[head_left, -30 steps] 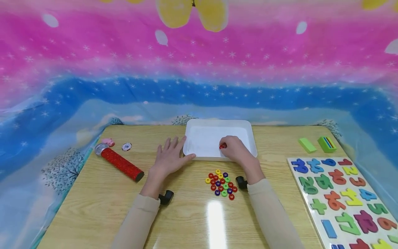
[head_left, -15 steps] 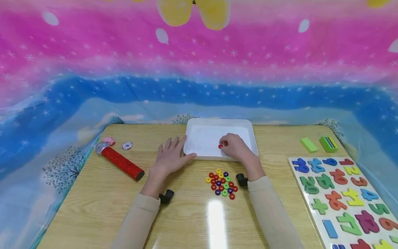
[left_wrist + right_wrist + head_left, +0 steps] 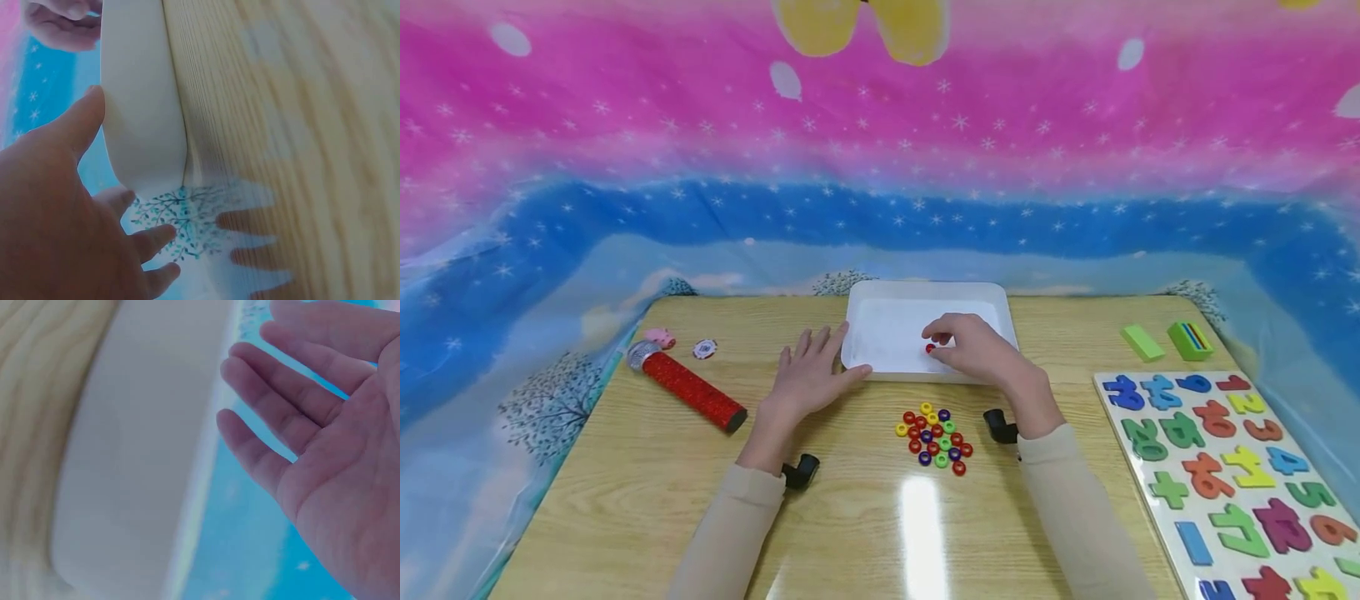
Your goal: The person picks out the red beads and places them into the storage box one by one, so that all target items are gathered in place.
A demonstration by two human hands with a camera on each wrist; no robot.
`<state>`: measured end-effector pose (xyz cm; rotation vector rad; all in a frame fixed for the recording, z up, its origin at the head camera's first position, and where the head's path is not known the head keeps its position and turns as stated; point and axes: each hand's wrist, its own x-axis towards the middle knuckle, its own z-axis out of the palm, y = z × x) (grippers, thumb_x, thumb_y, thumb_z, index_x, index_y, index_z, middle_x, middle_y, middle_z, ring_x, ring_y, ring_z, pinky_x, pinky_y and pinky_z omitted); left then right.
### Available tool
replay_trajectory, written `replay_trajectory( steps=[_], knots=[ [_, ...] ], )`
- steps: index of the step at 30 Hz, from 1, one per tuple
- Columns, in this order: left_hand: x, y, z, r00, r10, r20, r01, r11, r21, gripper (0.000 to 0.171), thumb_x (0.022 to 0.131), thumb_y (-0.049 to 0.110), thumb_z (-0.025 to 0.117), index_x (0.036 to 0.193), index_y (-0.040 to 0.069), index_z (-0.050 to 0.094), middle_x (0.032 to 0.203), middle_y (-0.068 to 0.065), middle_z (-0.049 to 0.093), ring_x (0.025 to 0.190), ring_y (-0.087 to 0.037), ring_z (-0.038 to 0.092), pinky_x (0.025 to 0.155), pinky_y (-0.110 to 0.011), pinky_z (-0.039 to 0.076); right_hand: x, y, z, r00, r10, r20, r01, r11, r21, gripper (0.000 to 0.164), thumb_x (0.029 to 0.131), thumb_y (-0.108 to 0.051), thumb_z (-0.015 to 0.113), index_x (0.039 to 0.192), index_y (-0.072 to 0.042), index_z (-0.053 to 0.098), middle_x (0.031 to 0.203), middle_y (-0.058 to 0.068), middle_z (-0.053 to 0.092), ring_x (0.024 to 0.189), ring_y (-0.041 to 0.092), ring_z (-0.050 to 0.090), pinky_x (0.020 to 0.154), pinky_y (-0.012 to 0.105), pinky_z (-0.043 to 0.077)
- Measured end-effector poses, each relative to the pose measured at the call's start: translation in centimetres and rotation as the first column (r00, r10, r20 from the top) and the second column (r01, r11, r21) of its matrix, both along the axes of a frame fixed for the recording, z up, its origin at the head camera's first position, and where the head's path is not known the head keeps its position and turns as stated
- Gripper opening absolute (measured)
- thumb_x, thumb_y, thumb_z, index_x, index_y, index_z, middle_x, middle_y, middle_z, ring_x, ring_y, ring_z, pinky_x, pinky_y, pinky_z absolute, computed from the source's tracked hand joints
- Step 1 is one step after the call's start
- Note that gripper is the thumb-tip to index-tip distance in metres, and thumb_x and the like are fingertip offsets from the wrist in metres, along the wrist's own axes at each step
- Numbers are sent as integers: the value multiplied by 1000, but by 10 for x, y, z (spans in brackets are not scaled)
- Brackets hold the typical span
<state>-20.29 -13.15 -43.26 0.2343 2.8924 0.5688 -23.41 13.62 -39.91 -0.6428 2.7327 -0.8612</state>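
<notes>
Red against white, one bead (image 3: 930,348) shows in the tray (image 3: 880,337) between the thumb and fingers of the right hand (image 3: 983,348), which I see released, its thumb parted from its loosely extended fingers. I have the left hand (image 3: 807,381) spread wide at the tray's left end, thumb against the edge, while loose ring beads (image 3: 936,432) in red, yellow, green and purple cluster on the counter (image 3: 850,525) in front of the tray.

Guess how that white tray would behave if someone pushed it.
The white tray would likely slide rather than tip, being wide and low on the table. It's probably stiff: its outline shows no sag.
</notes>
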Motion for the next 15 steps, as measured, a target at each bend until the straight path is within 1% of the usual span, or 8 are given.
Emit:
replay_trajectory(
  steps=[3,8,10,15],
  knots=[
    [0,0,1,1000,2,3,-2,1000,3,88,79,78,36,149,36,4,157,-7,12,145,-35,3,112,-64,5,6,-2,8,999,46,-4,-46,999,-1,30,88,-17,62,117,-10,64,108,6,65,95,18,57,85,36,49],
    [1,-1,1,1000,9,16,-9,1000,7,88,79,78,36,149,36,3,157,-7,12,145,-35,3,112,-63,5,19,-7,15,994,105,2,-105,994,-8,27,88,-20,62,114,-15,65,108,3,65,94,14,57,84,34,49],
    [1,-1,1,1000,8,19,-9,1000,11,88,79,78,36,149,37,3,157,-7,11,145,-35,3,112,-63,5,24,-10,18,992,129,7,-129,992,-3,25,88,-19,62,112,-17,65,108,2,65,94,13,58,85,33,50],
    [0,1,0,1000,6,29,-7,1000,16,88,79,79,36,148,38,1,158,-6,10,145,-34,1,112,-63,4,36,-19,21,979,202,32,-202,979,25,24,87,-13,61,110,-15,67,107,3,67,90,11,58,82,31,50]
  ],
)
